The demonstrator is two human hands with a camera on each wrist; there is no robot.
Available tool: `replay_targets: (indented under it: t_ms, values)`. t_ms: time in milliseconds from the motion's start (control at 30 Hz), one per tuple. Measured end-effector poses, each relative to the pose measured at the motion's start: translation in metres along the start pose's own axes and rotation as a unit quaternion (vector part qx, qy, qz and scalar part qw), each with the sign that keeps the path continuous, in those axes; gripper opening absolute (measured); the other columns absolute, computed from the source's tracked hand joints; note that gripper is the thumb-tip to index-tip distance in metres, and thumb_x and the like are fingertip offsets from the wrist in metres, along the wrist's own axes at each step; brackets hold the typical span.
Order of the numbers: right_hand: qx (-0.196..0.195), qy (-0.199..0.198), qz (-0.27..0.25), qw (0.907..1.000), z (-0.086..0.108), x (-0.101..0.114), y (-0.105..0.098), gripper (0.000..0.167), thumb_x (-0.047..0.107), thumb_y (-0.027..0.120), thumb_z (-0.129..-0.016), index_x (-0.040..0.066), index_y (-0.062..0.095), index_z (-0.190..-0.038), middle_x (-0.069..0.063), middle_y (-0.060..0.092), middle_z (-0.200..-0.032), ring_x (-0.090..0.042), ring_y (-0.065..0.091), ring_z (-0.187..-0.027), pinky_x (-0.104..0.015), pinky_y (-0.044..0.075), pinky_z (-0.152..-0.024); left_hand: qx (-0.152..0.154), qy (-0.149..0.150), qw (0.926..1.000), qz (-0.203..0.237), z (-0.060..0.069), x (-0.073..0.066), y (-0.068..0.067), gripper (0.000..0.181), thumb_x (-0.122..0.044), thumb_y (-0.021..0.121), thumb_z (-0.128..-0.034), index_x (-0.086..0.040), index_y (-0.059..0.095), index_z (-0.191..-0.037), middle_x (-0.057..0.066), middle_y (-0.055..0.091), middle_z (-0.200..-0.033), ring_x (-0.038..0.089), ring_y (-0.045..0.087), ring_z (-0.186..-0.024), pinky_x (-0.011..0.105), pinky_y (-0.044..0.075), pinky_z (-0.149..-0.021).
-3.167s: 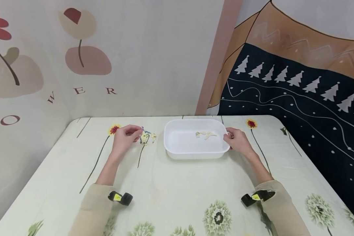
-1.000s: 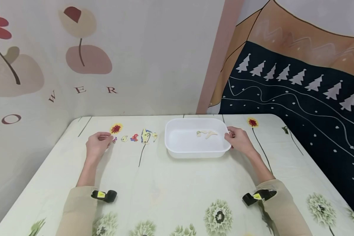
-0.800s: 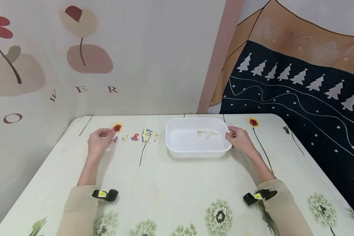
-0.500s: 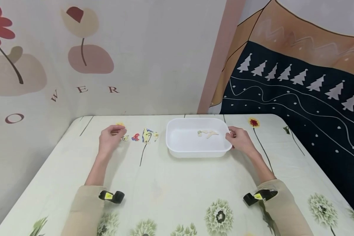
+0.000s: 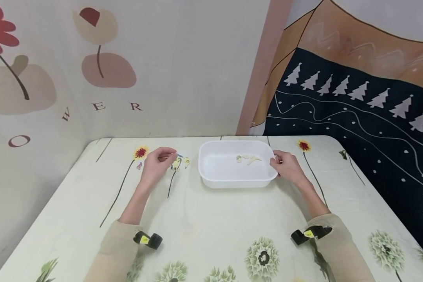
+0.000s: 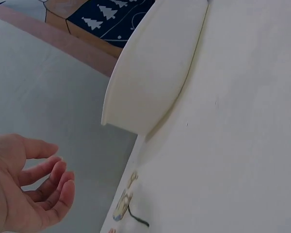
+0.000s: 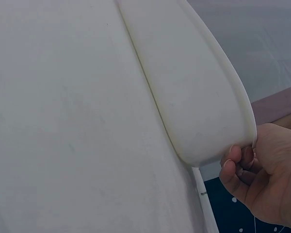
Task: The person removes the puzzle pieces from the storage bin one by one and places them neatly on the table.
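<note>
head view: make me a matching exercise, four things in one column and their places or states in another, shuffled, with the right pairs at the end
Column one
1. left hand
2. right hand
3. cream pieces
4. small pink-purple piece

Column two
A. lying inside the white tub
B. beside a red-and-yellow printed flower
C. gripping one end of the tub
D. apart from the tub, fingers loosely curved

Right pairs
1-D
2-C
3-A
4-B
</note>
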State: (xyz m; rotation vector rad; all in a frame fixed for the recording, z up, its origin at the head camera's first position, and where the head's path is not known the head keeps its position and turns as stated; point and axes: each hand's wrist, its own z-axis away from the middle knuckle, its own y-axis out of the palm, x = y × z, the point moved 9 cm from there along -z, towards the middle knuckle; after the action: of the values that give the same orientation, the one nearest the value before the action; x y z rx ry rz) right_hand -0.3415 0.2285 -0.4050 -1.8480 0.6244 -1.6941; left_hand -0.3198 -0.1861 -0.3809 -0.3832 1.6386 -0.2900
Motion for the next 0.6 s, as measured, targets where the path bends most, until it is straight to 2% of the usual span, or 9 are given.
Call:
replay_targets:
  t_ms: [133, 333, 600]
  values:
    - [-0.001, -0.001, -0.001, 1.0, 0.001, 0.0, -0.001, 0.042, 0.011, 0.053, -0.097, -0.009, 0.055, -0.133, -0.005, 0.047, -0.073, -0.018, 0.057, -0.057, -0.023, 0.047, -0.049, 0.013, 0.019, 0.9997, 0.005, 0.0, -0.015, 0.019, 0.029, -0.025, 0.066, -0.0997, -0.004, 0.067, -0.12, 0.014, 0.066, -0.111, 0.023, 0.06, -0.101, 0.028, 0.049, -0.081]
    - [0.0, 0.002, -0.003, 1.0, -0.001, -0.002, -0.001, 0.043, 0.011, 0.053, -0.096, -0.01, 0.054, -0.134, -0.005, 0.047, -0.074, -0.018, 0.057, -0.057, -0.023, 0.047, -0.049, 0.021, 0.038, 0.9989, 0.021, -0.002, -0.037, 0.044, 0.024, -0.022, 0.067, -0.0984, -0.005, 0.069, -0.116, 0.011, 0.067, -0.106, 0.023, 0.061, -0.099, 0.033, 0.05, -0.084]
    - [0.001, 0.001, -0.003, 1.0, -0.002, -0.003, 0.0, 0.041, 0.011, 0.053, -0.096, -0.009, 0.056, -0.132, -0.004, 0.046, -0.073, -0.017, 0.056, -0.055, -0.023, 0.046, -0.049, 0.043, 0.062, 0.9957, 0.053, -0.005, -0.053, 0.08, 0.019, -0.015, 0.068, -0.0968, -0.003, 0.071, -0.112, 0.011, 0.068, -0.101, 0.025, 0.063, -0.096, 0.032, 0.05, -0.085]
